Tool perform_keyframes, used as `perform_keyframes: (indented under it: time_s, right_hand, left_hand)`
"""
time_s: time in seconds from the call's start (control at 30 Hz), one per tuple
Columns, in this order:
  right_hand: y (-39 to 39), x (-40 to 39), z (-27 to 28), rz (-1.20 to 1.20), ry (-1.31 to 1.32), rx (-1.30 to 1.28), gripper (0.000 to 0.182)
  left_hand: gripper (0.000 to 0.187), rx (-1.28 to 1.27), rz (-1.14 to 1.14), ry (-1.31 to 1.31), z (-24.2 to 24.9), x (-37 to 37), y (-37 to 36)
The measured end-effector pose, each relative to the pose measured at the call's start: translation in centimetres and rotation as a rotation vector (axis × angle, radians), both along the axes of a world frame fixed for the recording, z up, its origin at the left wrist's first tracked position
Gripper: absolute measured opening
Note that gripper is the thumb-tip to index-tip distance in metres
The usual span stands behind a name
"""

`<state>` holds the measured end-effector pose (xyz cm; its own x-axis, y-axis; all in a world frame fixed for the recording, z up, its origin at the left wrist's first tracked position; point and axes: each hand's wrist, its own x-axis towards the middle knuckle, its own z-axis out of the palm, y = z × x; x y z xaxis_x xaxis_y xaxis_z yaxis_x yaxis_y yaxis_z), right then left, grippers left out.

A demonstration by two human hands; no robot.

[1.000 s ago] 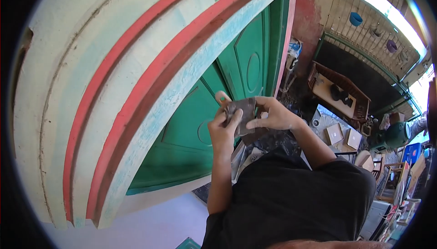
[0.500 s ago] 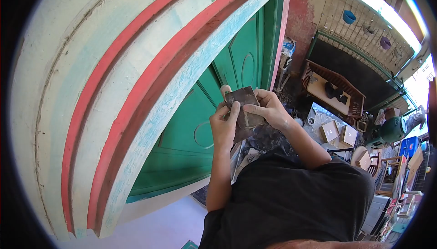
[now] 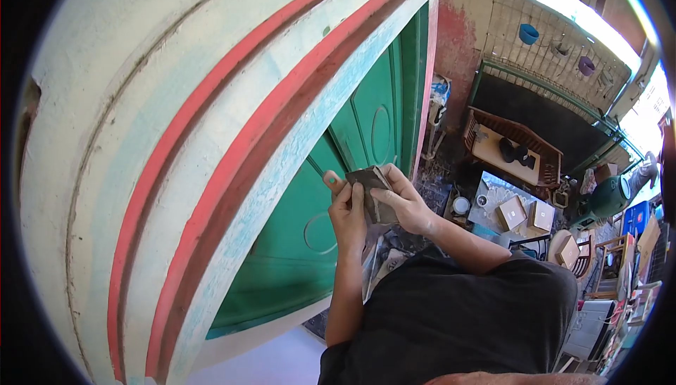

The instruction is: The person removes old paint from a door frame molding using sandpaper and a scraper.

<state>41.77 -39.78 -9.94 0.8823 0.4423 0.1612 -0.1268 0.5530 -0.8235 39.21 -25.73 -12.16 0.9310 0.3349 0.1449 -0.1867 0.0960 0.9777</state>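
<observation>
A person's left hand point(image 3: 348, 210) and right hand point(image 3: 403, 200) both pinched a folded sheet of dark brown sandpaper point(image 3: 371, 186), held chest-high beside the green panelled door point(image 3: 331, 195) — apparently mid-fold; next, likely a firm 1-handed grip before sanding.

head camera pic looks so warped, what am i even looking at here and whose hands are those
The picture comes from a camera worn on a person's head, looking forward and down through a very wide lens, which bends everything round. The two bare hands belong to that person. The left hand and the right hand together hold a small dark sheet, perhaps sandpaper, in front of the chest. Beside them stands a green door inside a cream arch with red stripes. Far below to the right is a cluttered yard with a wooden table and small boxes.
</observation>
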Motion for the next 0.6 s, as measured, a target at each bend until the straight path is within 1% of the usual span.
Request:
perform_keyframes:
  time_s: [0.03, 0.1, 0.13, 0.2, 0.23, 0.27, 0.3, 0.33, 0.37, 0.4, 0.43, 0.5, 0.53, 0.6]
  right_hand:
    - [-0.1, -0.1, 0.6, 0.006, -0.021, -0.046, 0.025]
    - [-0.4, 0.4, 1.1, 0.022, -0.067, -0.136, 0.027]
    - [-0.9, 0.7, 1.5, 0.018, -0.073, -0.138, 0.027]
    - [-1.8, 1.6, 3.0, -0.033, -0.199, -0.346, 0.025]
    - [-1.7, 3.0, 2.9, -0.191, -0.369, -0.377, 0.022]
    - [-2.0, 5.0, 3.4, -0.345, -0.601, -0.340, 0.023]
    - [-3.2, 6.2, 5.6, -0.468, -0.670, -0.525, 0.022]
    - [-3.7, 8.0, 7.9, -0.612, -0.861, -0.550, 0.021]
    - [-4.1, 9.9, 9.9, -0.753, -1.051, -0.572, 0.019]
    - [-4.4, 12.0, 11.5, -0.760, -1.042, -0.543, 0.020]
    - [-4.5, 13.8, 13.0, -0.765, -1.031, -0.513, 0.021]
    - [-3.8, 15.6, 16.1, -0.831, -0.926, -0.592, 0.024]
    - [-3.8, 17.0, 16.8, -0.829, -0.929, -0.592, 0.024]
    - [-3.5, 18.9, 17.3, -0.953, -1.255, -0.789, 0.028]
  left_hand:
    - [0.027, 0.001, -0.008, -0.008, 0.0, 0.0, -0.1]
    - [0.027, 0.079, -0.005, 0.053, 0.3, -0.3, -0.5]
    - [0.027, 0.077, -0.008, 0.047, -0.2, -0.2, -0.6]
    - [0.029, 0.260, 0.031, -0.097, -1.3, 0.3, -0.4]
    - [0.029, 0.259, 0.029, -0.102, -0.7, 0.4, -0.4]
    - [0.028, 0.401, 0.027, -0.185, 0.2, 0.3, -0.2]
    - [0.028, 0.541, 0.026, -0.268, 1.2, 0.1, -0.1]
    - [0.028, 0.539, 0.027, -0.269, 2.3, -0.3, 0.0]
    - [0.029, 0.630, 0.005, -0.297, 3.5, -0.8, 0.0]
    - [0.032, 0.720, -0.017, -0.321, 4.6, -1.3, 0.0]
    - [0.032, 0.715, -0.015, -0.315, 5.7, -1.9, 0.1]
    - [0.034, 0.714, -0.124, -0.251, 8.0, -2.4, 0.5]
    - [0.034, 0.713, -0.122, -0.253, 9.0, -2.4, 0.8]
    - [0.036, 0.791, -0.104, -0.429, 10.6, -2.4, 1.6]
